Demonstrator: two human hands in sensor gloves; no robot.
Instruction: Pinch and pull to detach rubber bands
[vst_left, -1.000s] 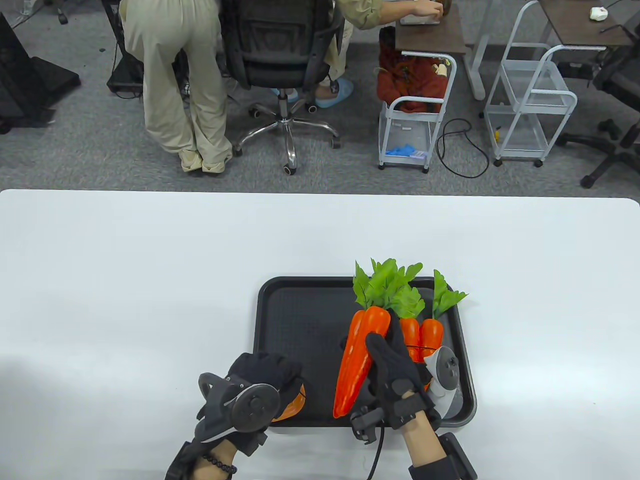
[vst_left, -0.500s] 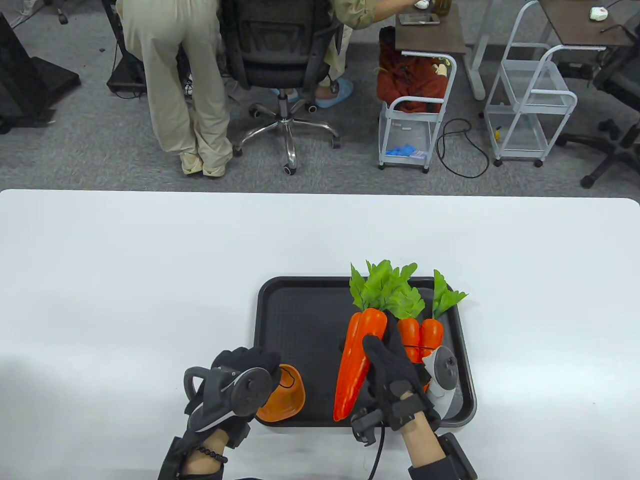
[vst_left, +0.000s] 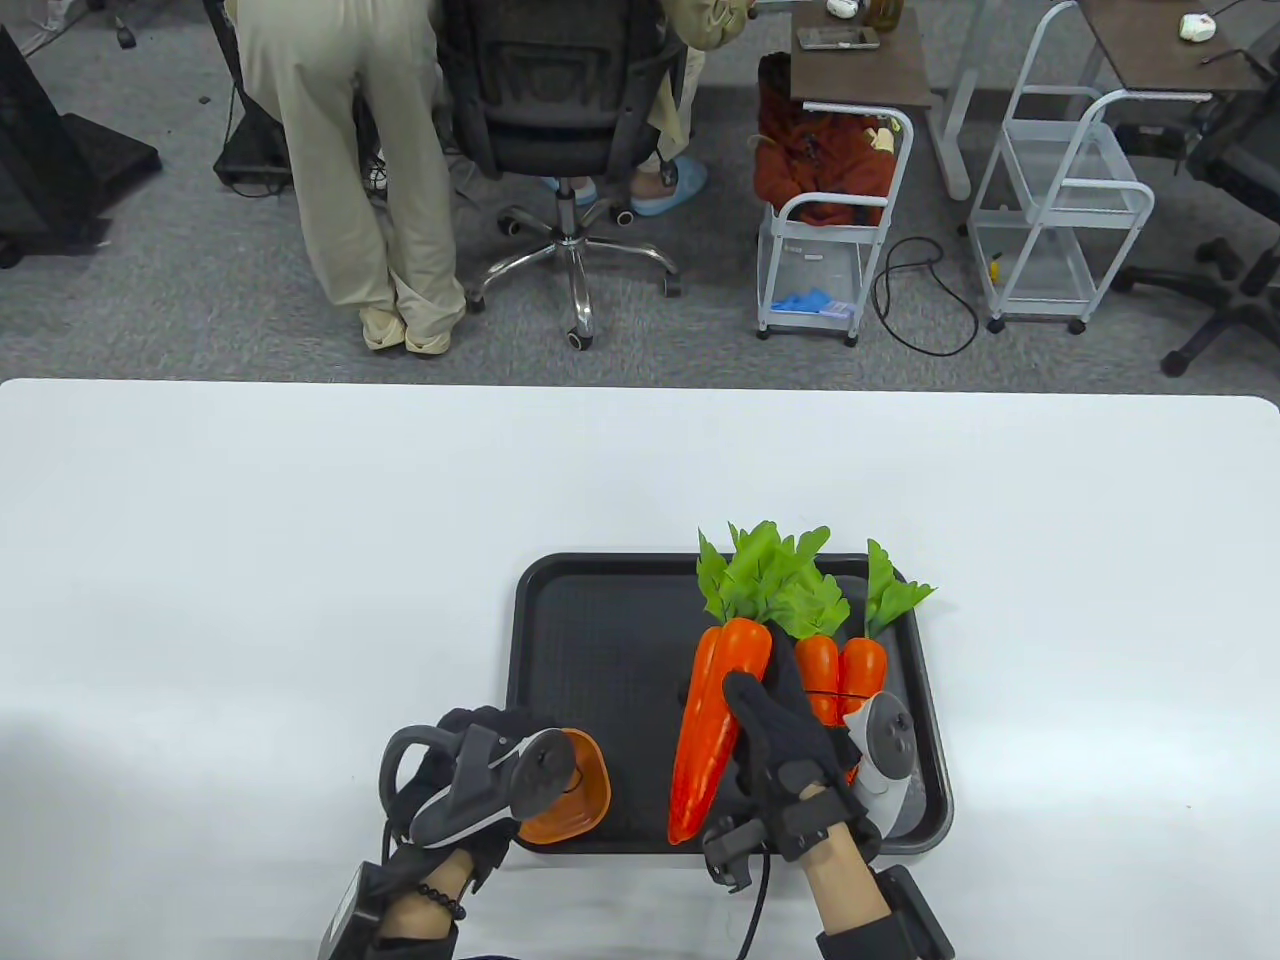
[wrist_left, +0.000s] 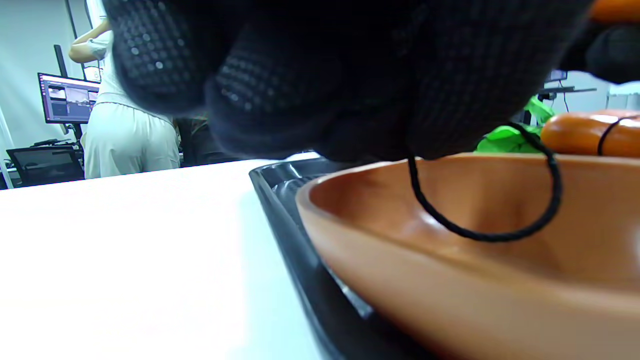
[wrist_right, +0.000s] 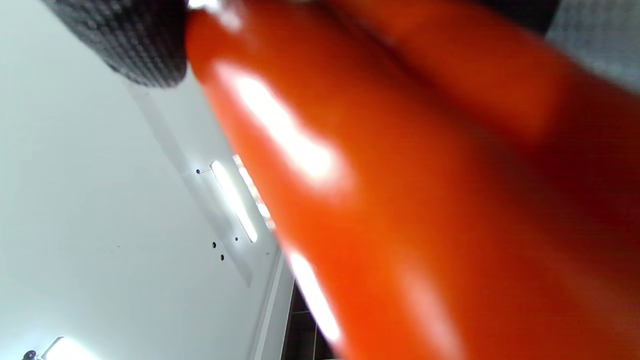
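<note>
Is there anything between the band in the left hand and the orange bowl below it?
Nothing visible. The black band hangs from the left hand directly over the open bowl, whose inside looks free in the left wrist view.

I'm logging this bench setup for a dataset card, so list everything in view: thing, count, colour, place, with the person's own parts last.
tray: 1, black, near edge of the table
table: 1, white, under everything
large carrot: 1, orange with green leaves, held up over the tray
smaller carrots: 2, orange, side by side in the tray's right part, a black band around them
bowl: 1, orange, on the tray's near-left corner
rubber band: 1, black, hanging from the left fingers over the bowl
bystanders, office chair, wire carts: on the grey floor beyond the table
left hand: black glove, pinches the rubber band
right hand: black glove, grips the large carrot
</note>
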